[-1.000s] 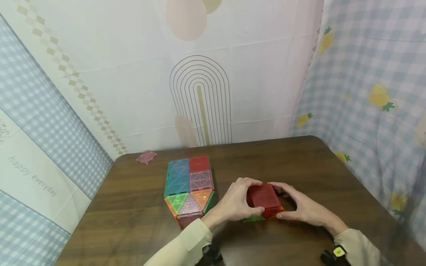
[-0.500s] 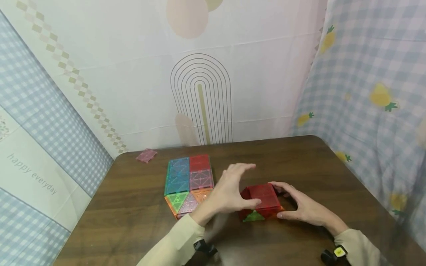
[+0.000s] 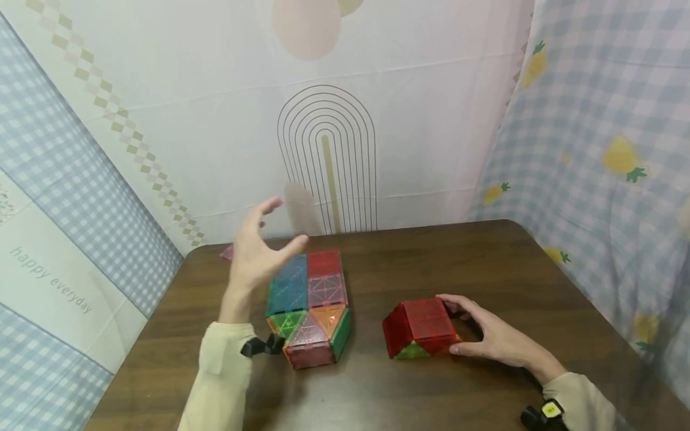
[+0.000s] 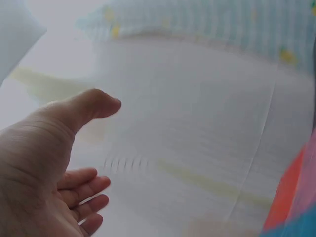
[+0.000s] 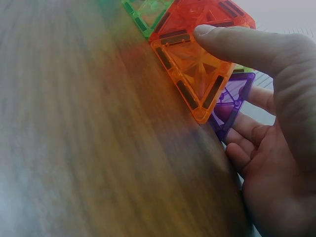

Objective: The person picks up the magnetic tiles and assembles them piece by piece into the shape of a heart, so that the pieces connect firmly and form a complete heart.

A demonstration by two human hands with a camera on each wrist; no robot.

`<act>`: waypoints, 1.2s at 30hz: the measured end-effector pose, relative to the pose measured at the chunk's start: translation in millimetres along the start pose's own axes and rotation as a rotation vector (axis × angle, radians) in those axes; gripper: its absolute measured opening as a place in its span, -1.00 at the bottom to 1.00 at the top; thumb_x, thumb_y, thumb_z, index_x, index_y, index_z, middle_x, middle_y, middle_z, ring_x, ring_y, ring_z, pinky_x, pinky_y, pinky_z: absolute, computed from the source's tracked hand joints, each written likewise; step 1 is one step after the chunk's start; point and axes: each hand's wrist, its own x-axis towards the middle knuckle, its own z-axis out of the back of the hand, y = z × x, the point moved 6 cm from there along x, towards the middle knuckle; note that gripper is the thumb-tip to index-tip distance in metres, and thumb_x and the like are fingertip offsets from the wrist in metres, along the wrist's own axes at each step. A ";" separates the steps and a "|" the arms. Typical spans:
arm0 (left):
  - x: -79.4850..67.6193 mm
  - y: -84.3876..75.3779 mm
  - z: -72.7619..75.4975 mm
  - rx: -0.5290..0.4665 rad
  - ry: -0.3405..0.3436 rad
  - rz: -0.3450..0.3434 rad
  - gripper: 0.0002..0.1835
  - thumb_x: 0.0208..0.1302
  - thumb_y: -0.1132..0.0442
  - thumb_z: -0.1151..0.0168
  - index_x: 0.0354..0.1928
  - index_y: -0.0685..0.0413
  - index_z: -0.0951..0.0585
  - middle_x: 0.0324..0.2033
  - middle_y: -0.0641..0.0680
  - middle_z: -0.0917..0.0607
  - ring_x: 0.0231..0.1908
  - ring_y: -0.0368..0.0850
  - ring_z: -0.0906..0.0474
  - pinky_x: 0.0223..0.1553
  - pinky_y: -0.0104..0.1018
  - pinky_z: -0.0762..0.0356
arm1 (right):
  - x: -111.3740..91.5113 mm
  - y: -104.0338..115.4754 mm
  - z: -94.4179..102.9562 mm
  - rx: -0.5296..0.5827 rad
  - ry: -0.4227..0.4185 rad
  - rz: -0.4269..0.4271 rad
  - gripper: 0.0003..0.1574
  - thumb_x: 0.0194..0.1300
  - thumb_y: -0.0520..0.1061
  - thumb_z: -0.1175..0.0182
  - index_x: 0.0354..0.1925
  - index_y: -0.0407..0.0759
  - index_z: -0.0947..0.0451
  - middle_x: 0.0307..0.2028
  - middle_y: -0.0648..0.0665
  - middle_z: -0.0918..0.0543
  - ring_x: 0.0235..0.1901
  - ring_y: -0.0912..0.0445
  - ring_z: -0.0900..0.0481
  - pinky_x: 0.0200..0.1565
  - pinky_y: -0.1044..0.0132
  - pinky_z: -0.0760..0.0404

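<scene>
My left hand (image 3: 250,260) is raised with thumb and fingers spread, holding nothing; in the head view it overlaps the left edge of a larger magnetic-tile build (image 3: 326,290). That build has blue, red, pink, green and orange tiles. On the right, a smaller magnetic-tile block (image 3: 428,317) with a red square top stands on the table. My right hand (image 3: 498,341) grips its right end. In the right wrist view the thumb presses near an orange triangle tile (image 5: 197,74), and the fingers lie behind a purple triangle tile (image 5: 231,101).
A loose pink tile (image 3: 227,253) lies near the table's back left corner, partly hidden by my left hand. The brown wooden table (image 3: 377,395) meets a patterned cloth (image 3: 420,149) at the back. Checked cloth (image 3: 582,197) hangs along the right side.
My left hand has let go of the red-topped block and moved left and up, past the larger build. The right hand has stayed on the block.
</scene>
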 end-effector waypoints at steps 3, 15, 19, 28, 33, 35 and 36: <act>3.3 32.5 23.5 0.020 -0.072 0.035 -0.05 0.22 0.00 -0.71 0.62 -0.08 -0.47 0.54 -0.01 -0.56 0.51 0.07 -0.41 0.41 0.11 -0.48 | 0.0 -0.4 -0.3 0.017 0.004 -0.002 0.15 0.43 -0.05 -0.57 0.74 0.14 -0.17 0.50 -0.05 -0.49 0.35 0.23 -0.50 0.29 0.28 -0.58; -12.0 173.0 36.7 0.175 0.014 0.318 0.12 0.32 -0.22 -0.60 0.74 0.06 -0.27 0.64 0.29 -0.37 0.61 0.41 -0.24 0.58 0.41 -0.20 | 0.5 -2.9 0.2 0.021 0.002 -0.004 0.14 0.42 -0.06 -0.57 0.74 0.14 -0.19 0.49 -0.04 -0.50 0.35 0.24 -0.50 0.28 0.28 -0.58; -24.1 208.1 30.7 0.204 0.102 0.417 0.21 0.36 -0.31 -0.53 0.79 0.12 -0.12 0.69 0.37 -0.24 0.65 0.50 -0.11 0.60 0.47 -0.13 | 0.0 -2.4 -0.4 0.021 0.005 -0.004 0.14 0.43 -0.06 -0.57 0.74 0.09 -0.18 0.50 -0.05 -0.50 0.35 0.24 -0.50 0.28 0.27 -0.58; -41.7 249.2 23.7 0.236 0.231 0.496 0.29 0.40 -0.40 -0.43 0.80 0.22 0.01 0.73 0.44 -0.07 0.69 0.55 0.07 0.61 0.54 -0.02 | 0.6 -4.0 -2.5 0.021 0.003 -0.006 0.13 0.43 -0.05 -0.57 0.74 0.15 -0.18 0.50 -0.04 -0.51 0.35 0.24 -0.50 0.28 0.27 -0.58; -45.8 257.0 20.0 0.288 0.284 0.465 0.24 0.43 -0.32 -0.43 0.76 0.34 -0.05 0.69 0.53 -0.11 0.66 0.60 0.03 0.60 0.55 -0.01 | 0.9 -4.8 -3.0 0.011 0.004 0.005 0.14 0.43 -0.05 -0.58 0.74 0.15 -0.19 0.50 -0.02 -0.51 0.38 0.25 -0.50 0.30 0.29 -0.57; -45.6 257.1 17.1 0.291 0.291 0.445 0.20 0.44 -0.29 -0.43 0.74 0.36 -0.08 0.67 0.54 -0.12 0.65 0.61 0.02 0.60 0.55 -0.02 | 0.3 -5.3 -1.9 0.009 0.002 0.004 0.14 0.42 -0.06 -0.58 0.74 0.15 -0.19 0.50 -0.02 -0.51 0.37 0.25 -0.50 0.29 0.29 -0.57; -45.5 256.2 15.5 0.293 0.291 0.435 0.18 0.45 -0.27 -0.44 0.73 0.38 -0.11 0.66 0.55 -0.13 0.63 0.61 0.01 0.59 0.54 -0.04 | -0.1 -5.5 -1.2 0.010 0.001 0.000 0.14 0.42 -0.06 -0.58 0.74 0.15 -0.19 0.50 -0.02 -0.51 0.37 0.25 -0.50 0.29 0.29 -0.57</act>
